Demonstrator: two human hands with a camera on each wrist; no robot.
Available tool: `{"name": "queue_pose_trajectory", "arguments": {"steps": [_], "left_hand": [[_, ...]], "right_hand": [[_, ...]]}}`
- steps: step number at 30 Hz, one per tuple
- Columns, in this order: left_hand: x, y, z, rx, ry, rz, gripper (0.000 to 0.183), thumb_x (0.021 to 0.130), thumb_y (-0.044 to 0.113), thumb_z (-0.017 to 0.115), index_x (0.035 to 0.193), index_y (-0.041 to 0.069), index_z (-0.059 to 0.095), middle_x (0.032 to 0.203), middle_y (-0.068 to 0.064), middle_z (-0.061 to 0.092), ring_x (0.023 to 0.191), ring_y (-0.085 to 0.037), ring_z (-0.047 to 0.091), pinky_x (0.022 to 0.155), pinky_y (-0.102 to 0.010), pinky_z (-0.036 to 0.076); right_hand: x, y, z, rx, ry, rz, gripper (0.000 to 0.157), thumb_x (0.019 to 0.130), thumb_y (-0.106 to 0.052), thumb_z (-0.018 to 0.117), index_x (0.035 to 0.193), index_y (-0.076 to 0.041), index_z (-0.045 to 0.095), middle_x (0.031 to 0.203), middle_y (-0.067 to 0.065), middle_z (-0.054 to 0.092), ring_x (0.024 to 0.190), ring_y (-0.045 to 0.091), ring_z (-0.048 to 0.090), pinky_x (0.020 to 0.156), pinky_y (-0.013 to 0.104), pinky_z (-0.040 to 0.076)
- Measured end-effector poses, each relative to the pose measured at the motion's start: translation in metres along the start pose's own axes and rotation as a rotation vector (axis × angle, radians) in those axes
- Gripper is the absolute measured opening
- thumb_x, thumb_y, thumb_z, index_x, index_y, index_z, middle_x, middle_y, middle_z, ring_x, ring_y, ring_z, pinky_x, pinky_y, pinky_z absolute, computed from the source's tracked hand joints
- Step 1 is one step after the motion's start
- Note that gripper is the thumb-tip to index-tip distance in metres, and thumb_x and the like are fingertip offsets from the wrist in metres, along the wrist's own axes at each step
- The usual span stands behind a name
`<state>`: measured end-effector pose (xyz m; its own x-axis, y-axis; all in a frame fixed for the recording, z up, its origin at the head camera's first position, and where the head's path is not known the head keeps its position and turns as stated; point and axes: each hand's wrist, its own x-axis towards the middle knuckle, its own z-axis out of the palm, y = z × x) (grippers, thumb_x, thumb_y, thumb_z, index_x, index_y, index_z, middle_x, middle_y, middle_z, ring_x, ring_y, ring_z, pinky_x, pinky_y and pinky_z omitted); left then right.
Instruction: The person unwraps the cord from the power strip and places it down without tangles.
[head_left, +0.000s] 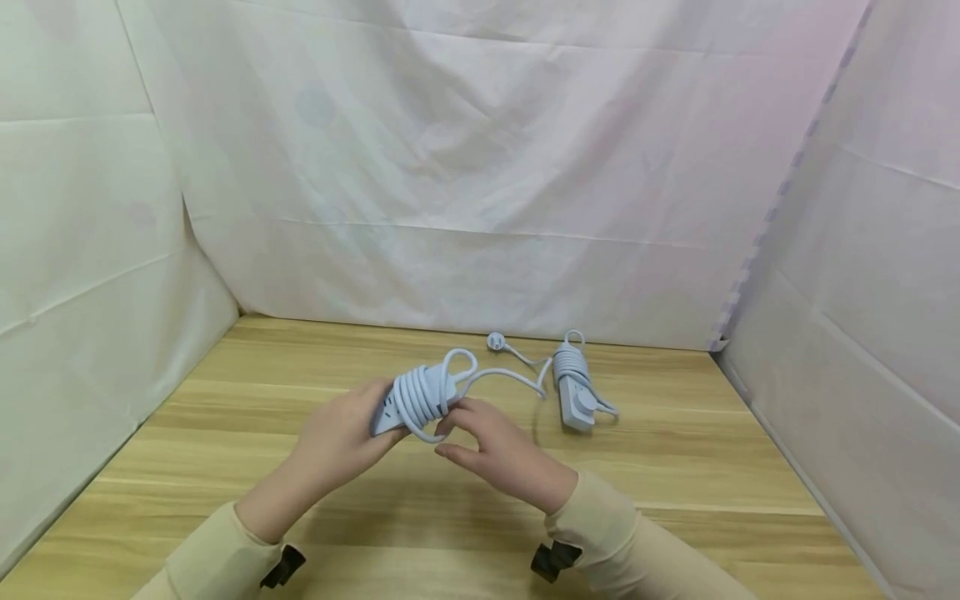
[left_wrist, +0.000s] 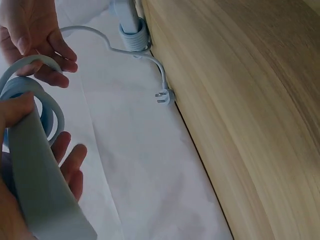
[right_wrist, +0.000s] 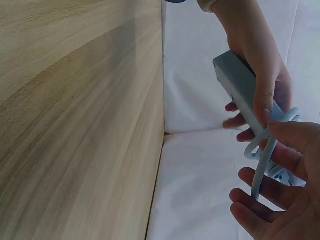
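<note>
The pale-blue, rectangular plastic power strip (head_left: pixel 387 416), wound with its matching flexible cord (head_left: pixel 417 397), is held above the light-brown wooden table (head_left: pixel 675 500). Expect a light, rigid body and springy coils; grasp the body. The left hand (head_left: pixel 339 435) grips it there; opposite, the right hand (head_left: pixel 506 452) loosely curls around cord.
</note>
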<state>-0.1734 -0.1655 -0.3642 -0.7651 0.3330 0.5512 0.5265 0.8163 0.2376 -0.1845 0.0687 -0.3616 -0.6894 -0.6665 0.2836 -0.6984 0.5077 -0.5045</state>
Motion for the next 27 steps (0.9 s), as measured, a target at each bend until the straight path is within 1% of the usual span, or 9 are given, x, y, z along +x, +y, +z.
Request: {"name": "queue_pose_trajectory", "arguments": {"steps": [2, 6, 9, 13, 15, 18, 22, 27], "left_hand": [[0.001, 0.000, 0.000, 0.017, 0.008, 0.017, 0.049, 0.078, 0.028, 0.082, 0.114, 0.004, 0.060, 0.094, -0.006, 0.066, 0.074, -0.018, 0.062, 0.059, -0.037, 0.050], [0.000, -0.001, 0.002, 0.050, -0.003, 0.018, 0.050, 0.080, 0.030, 0.081, 0.116, 0.002, 0.059, 0.097, -0.008, 0.066, 0.077, -0.020, 0.063, 0.061, -0.039, 0.051], [0.000, -0.001, 0.003, 0.050, -0.020, 0.006, 0.052, 0.082, 0.033, 0.079, 0.117, 0.003, 0.057, 0.096, -0.006, 0.064, 0.075, -0.016, 0.060, 0.059, -0.037, 0.050], [0.000, 0.000, 0.002, 0.030, -0.053, -0.026, 0.053, 0.083, 0.039, 0.077, 0.116, 0.004, 0.057, 0.089, -0.002, 0.061, 0.068, -0.011, 0.053, 0.054, -0.031, 0.045], [0.001, 0.000, 0.001, 0.024, -0.072, -0.045, 0.053, 0.083, 0.042, 0.076, 0.115, 0.004, 0.057, 0.085, 0.000, 0.059, 0.065, -0.009, 0.050, 0.052, -0.029, 0.043], [0.001, 0.001, 0.001, 0.024, -0.085, -0.060, 0.053, 0.082, 0.045, 0.076, 0.110, 0.005, 0.057, 0.079, 0.002, 0.056, 0.061, -0.007, 0.047, 0.050, -0.027, 0.041], [0.001, 0.001, 0.001, 0.039, -0.069, -0.050, 0.052, 0.080, 0.047, 0.077, 0.105, 0.006, 0.057, 0.074, 0.004, 0.052, 0.058, -0.007, 0.045, 0.048, -0.026, 0.039], [-0.001, -0.002, 0.004, 0.069, -0.042, -0.009, 0.052, 0.079, 0.047, 0.078, 0.102, 0.006, 0.056, 0.073, 0.005, 0.053, 0.058, -0.006, 0.045, 0.048, -0.025, 0.039]], "right_hand": [[0.001, -0.001, -0.001, -0.004, 0.004, -0.001, 0.012, 0.094, -0.022, 0.067, 0.102, -0.014, 0.064, 0.114, -0.003, 0.060, 0.109, 0.014, 0.056, 0.095, 0.034, 0.044], [0.003, -0.003, -0.004, 0.002, 0.028, -0.008, 0.010, 0.093, -0.023, 0.068, 0.099, -0.015, 0.064, 0.109, -0.004, 0.061, 0.106, 0.014, 0.055, 0.093, 0.035, 0.044], [0.004, -0.002, -0.004, 0.025, 0.050, -0.011, 0.009, 0.094, -0.024, 0.067, 0.096, -0.017, 0.063, 0.106, -0.006, 0.062, 0.104, 0.013, 0.055, 0.093, 0.036, 0.044], [0.003, -0.001, -0.005, 0.044, 0.069, -0.010, 0.008, 0.095, -0.026, 0.065, 0.095, -0.018, 0.062, 0.103, -0.008, 0.061, 0.104, 0.012, 0.055, 0.092, 0.036, 0.044], [0.003, 0.000, -0.004, 0.028, 0.073, -0.015, 0.009, 0.096, -0.028, 0.063, 0.095, -0.019, 0.062, 0.103, -0.008, 0.060, 0.104, 0.012, 0.054, 0.092, 0.036, 0.044], [0.000, 0.000, -0.004, -0.020, 0.070, -0.034, 0.013, 0.097, -0.031, 0.061, 0.095, -0.019, 0.063, 0.101, -0.010, 0.058, 0.100, 0.012, 0.052, 0.086, 0.034, 0.045], [-0.003, -0.002, -0.003, -0.071, 0.062, -0.067, 0.015, 0.098, -0.032, 0.059, 0.095, -0.019, 0.065, 0.096, -0.011, 0.054, 0.091, 0.011, 0.046, 0.078, 0.031, 0.042], [-0.008, -0.005, -0.005, -0.087, 0.084, -0.098, 0.013, 0.098, -0.029, 0.060, 0.096, -0.018, 0.067, 0.093, -0.011, 0.053, 0.089, 0.011, 0.045, 0.077, 0.030, 0.041]]}}
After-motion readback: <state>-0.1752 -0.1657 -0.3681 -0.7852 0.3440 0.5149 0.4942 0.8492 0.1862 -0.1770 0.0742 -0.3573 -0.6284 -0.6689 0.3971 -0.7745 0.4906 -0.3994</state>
